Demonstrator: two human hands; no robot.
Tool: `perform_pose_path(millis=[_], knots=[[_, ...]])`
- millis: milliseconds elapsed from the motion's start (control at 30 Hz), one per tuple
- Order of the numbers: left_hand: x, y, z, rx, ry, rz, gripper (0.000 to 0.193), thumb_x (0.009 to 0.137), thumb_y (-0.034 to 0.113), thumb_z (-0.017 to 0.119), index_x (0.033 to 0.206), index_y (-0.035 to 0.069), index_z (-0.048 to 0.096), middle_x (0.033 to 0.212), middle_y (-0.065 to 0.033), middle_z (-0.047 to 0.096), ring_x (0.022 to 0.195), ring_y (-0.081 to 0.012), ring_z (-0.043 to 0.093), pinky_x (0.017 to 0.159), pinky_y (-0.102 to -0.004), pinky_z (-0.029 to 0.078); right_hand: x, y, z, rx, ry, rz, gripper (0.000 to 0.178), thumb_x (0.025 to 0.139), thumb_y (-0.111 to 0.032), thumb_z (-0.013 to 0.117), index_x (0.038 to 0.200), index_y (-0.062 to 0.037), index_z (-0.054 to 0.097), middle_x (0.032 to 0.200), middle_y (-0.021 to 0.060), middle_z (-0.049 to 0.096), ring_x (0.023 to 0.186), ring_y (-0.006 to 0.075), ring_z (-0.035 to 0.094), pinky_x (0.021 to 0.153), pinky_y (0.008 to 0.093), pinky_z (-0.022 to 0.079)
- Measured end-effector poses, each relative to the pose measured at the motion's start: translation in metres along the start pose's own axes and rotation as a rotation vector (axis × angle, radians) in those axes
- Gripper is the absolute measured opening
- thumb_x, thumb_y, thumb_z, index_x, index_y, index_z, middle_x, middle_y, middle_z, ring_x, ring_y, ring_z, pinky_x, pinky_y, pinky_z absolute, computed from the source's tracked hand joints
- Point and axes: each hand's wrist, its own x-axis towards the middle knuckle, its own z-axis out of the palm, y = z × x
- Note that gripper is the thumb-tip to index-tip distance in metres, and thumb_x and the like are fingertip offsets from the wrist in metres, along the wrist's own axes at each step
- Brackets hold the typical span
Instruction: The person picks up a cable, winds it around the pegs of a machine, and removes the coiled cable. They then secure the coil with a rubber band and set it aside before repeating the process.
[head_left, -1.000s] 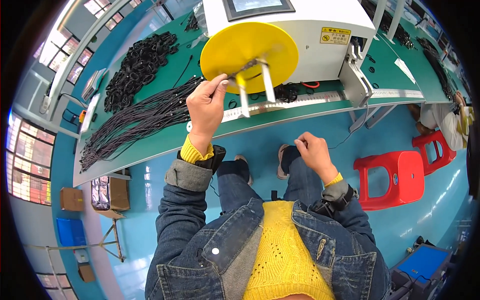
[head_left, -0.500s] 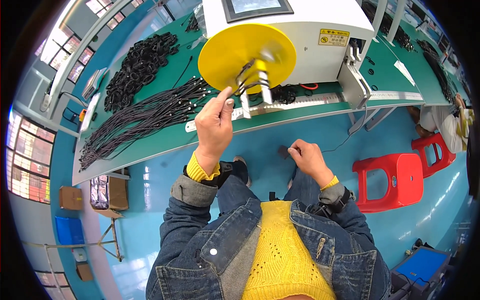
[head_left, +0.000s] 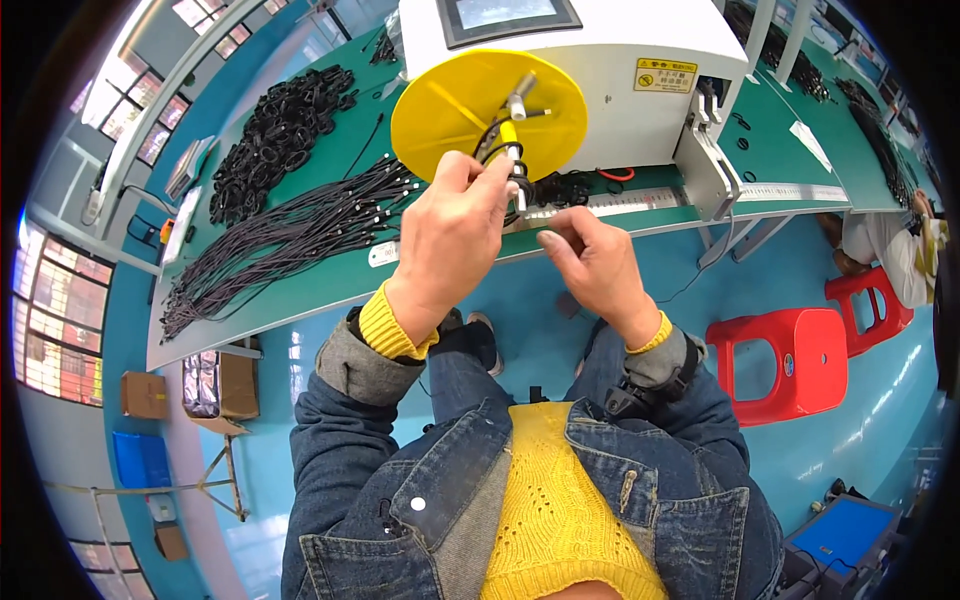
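The fingers of your left hand (head_left: 450, 225) are bent in at the winding posts (head_left: 515, 150), their tips touching or just beside the black cable (head_left: 523, 183) looped there; whether they are pinched on it you cannot tell from this angle. The cable lies just past those fingertips, wound about the nearer post, with one end sticking out to the right across the disc. Your right hand (head_left: 600, 270) is just to the right of and below the post's near tip, its fingers curled and the thumb pointing left toward the cable. It looks apart from the loops, and you cannot tell whether it holds anything.

Behind the posts is the yellow disc (head_left: 440, 115) they stick out from, and beyond it the white machine (head_left: 590, 60) with a screen (head_left: 505, 10) on top. A steel ruler (head_left: 640, 198) runs along the near side of the green table (head_left: 330, 285), under your hands and on to the right. To your left, a long bundle of black cables (head_left: 290, 235) lies spread on the table, with a heap of coiled black cables (head_left: 280, 120) farther off. On the floor to your right is a red stool (head_left: 820, 360).
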Motion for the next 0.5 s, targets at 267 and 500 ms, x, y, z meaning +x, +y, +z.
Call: perform_pose_path(millis=[267, 500], knots=[[-0.008, 0.004, 0.004, 0.249, 0.048, 0.167, 0.023, 0.072, 0.013, 0.069, 0.091, 0.004, 0.062, 0.071, -0.0065, 0.048, 0.058, -0.0222, 0.052, 0.049, -0.0323, 0.043, 0.011, -0.001, 0.01, 0.002, -0.003, -0.03, 0.018, 0.079, -0.014, 0.067, 0.083, 0.0005, 0.057, 0.062, 0.0085, 0.06, 0.053, 0.0118, 0.056, 0.049, 0.0249, 0.044], [-0.019, 0.005, 0.007, 0.117, 0.093, 0.022, 0.018, 0.072, 0.014, 0.069, 0.082, 0.002, 0.059, 0.07, -0.0078, 0.048, 0.054, -0.023, 0.051, 0.045, -0.0326, 0.041, 0.02, 0.002, 0.017, 0.055, 0.119, -0.039, 0.011, 0.077, -0.007, 0.065, 0.079, 0.0015, 0.058, 0.062, 0.0085, 0.06, 0.053, 0.0104, 0.057, 0.048, 0.024, 0.044]])
